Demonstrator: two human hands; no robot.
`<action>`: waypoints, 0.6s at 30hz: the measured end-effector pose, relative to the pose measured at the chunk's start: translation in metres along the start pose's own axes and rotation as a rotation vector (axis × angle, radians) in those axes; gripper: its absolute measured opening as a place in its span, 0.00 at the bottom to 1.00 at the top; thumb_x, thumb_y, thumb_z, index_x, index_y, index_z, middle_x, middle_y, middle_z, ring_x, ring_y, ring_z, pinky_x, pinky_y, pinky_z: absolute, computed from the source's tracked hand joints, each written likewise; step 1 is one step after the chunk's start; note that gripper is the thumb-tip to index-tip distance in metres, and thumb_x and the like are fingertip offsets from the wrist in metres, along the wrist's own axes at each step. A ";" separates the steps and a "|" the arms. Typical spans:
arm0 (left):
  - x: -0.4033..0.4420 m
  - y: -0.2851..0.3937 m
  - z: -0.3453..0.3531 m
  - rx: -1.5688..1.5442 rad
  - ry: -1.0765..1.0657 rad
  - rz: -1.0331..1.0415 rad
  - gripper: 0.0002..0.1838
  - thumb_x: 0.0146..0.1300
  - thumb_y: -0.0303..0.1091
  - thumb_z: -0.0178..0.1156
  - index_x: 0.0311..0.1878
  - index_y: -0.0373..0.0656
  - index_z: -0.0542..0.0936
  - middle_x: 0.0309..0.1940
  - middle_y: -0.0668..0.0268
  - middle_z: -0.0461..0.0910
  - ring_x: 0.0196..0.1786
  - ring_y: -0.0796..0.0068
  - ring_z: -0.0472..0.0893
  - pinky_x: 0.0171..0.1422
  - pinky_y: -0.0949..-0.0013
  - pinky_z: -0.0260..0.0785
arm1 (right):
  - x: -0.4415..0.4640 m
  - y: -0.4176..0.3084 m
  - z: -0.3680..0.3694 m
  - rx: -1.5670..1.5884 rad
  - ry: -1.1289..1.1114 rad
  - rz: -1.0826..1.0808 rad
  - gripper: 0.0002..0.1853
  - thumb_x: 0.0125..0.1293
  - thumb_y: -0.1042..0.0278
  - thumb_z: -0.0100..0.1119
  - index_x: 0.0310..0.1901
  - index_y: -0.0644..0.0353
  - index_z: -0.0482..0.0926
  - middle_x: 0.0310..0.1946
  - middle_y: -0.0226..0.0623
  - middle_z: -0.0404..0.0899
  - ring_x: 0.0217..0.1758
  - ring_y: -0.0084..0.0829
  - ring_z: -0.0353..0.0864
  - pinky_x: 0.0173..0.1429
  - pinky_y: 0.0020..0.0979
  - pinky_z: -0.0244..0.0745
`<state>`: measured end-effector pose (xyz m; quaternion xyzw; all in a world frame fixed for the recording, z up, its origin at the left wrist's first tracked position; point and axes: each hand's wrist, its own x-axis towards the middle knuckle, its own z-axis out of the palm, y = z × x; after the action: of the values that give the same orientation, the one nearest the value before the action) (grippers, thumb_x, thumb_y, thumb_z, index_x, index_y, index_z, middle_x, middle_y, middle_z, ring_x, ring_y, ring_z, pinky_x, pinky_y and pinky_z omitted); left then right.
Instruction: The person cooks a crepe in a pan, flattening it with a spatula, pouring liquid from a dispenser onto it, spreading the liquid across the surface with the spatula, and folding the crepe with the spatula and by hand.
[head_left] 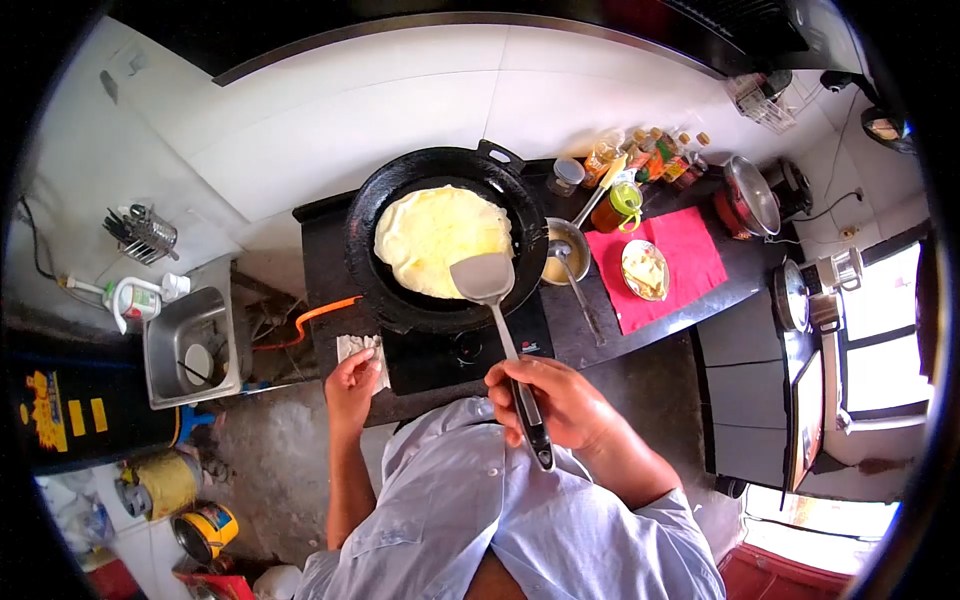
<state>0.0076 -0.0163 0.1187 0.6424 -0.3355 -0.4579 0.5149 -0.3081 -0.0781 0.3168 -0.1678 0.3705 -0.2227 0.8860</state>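
Observation:
My right hand [555,400] is closed around the black handle of a spatula [482,277]. The spatula's wide grey blade lies over the lower right edge of a pale yellow flatbread [435,235], which is spread in a large black pan [365,270]. The pan stands on a black stove [467,350]. My left hand [355,385] is beside a crumpled whitish cloth [365,350] at the counter's front edge, its fingers bent over the cloth's edge. Whether they grip it is hard to tell.
Right of the pan are a bowl [568,240] with a ladle, a green-lidded jar [618,207], bottles, and a plate of food [645,270] on a red cloth [700,250]. An orange hose [320,311] runs left of the stove toward the sink [190,345].

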 end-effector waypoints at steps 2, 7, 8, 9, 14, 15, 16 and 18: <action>0.002 -0.001 -0.002 0.008 0.001 -0.007 0.17 0.71 0.25 0.70 0.61 0.33 0.84 0.45 0.68 0.87 0.45 0.84 0.82 0.51 0.77 0.75 | -0.009 -0.011 0.000 -0.103 0.115 0.013 0.20 0.82 0.56 0.54 0.58 0.67 0.78 0.36 0.32 0.75 0.38 0.31 0.82 0.36 0.41 0.85; 0.009 -0.007 -0.003 -0.007 0.027 -0.005 0.16 0.72 0.29 0.69 0.60 0.35 0.85 0.40 0.71 0.86 0.38 0.85 0.80 0.43 0.77 0.73 | -0.015 -0.034 -0.052 -0.599 0.367 -0.163 0.21 0.80 0.64 0.58 0.68 0.64 0.73 0.32 0.30 0.73 0.28 0.25 0.78 0.27 0.33 0.76; 0.010 -0.010 -0.004 -0.002 0.029 -0.003 0.15 0.72 0.31 0.69 0.59 0.37 0.85 0.39 0.71 0.86 0.36 0.86 0.79 0.40 0.77 0.73 | -0.016 -0.045 -0.059 -0.895 0.454 -0.243 0.23 0.78 0.65 0.60 0.69 0.65 0.72 0.29 0.31 0.73 0.22 0.24 0.76 0.23 0.31 0.72; 0.011 -0.014 -0.006 0.006 0.033 -0.013 0.16 0.72 0.31 0.69 0.59 0.37 0.85 0.39 0.71 0.86 0.36 0.86 0.79 0.40 0.77 0.73 | -0.021 -0.056 -0.049 -1.058 0.608 -0.327 0.26 0.74 0.67 0.64 0.68 0.66 0.71 0.25 0.32 0.73 0.15 0.24 0.72 0.18 0.31 0.68; 0.014 -0.037 -0.008 0.011 0.074 -0.037 0.16 0.71 0.28 0.70 0.59 0.33 0.85 0.34 0.73 0.83 0.34 0.86 0.77 0.38 0.77 0.72 | -0.045 -0.130 -0.032 -1.502 0.542 -0.104 0.18 0.72 0.70 0.61 0.60 0.67 0.78 0.27 0.41 0.83 0.19 0.29 0.84 0.22 0.35 0.80; 0.014 -0.043 -0.009 0.022 0.076 -0.066 0.16 0.71 0.30 0.70 0.59 0.34 0.85 0.34 0.73 0.83 0.33 0.86 0.77 0.38 0.77 0.72 | -0.043 -0.141 -0.039 -1.622 0.466 -0.122 0.15 0.72 0.71 0.59 0.56 0.68 0.81 0.30 0.46 0.87 0.22 0.33 0.88 0.24 0.37 0.82; 0.014 -0.049 -0.010 0.006 0.073 -0.085 0.16 0.71 0.30 0.70 0.59 0.34 0.85 0.34 0.73 0.83 0.33 0.86 0.77 0.38 0.77 0.72 | -0.044 -0.151 -0.019 -1.689 0.472 -0.070 0.15 0.70 0.71 0.59 0.55 0.67 0.82 0.28 0.48 0.87 0.22 0.35 0.88 0.24 0.36 0.83; 0.014 -0.062 -0.010 -0.025 0.063 -0.127 0.17 0.71 0.31 0.70 0.59 0.34 0.85 0.34 0.73 0.83 0.33 0.86 0.77 0.38 0.76 0.72 | -0.034 -0.175 -0.009 -1.986 0.431 0.053 0.14 0.68 0.69 0.60 0.51 0.64 0.85 0.27 0.51 0.86 0.24 0.40 0.89 0.29 0.40 0.84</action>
<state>0.0198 -0.0106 0.0555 0.6698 -0.2720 -0.4736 0.5032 -0.3828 -0.2093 0.4117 -0.7760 0.5434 0.1800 0.2650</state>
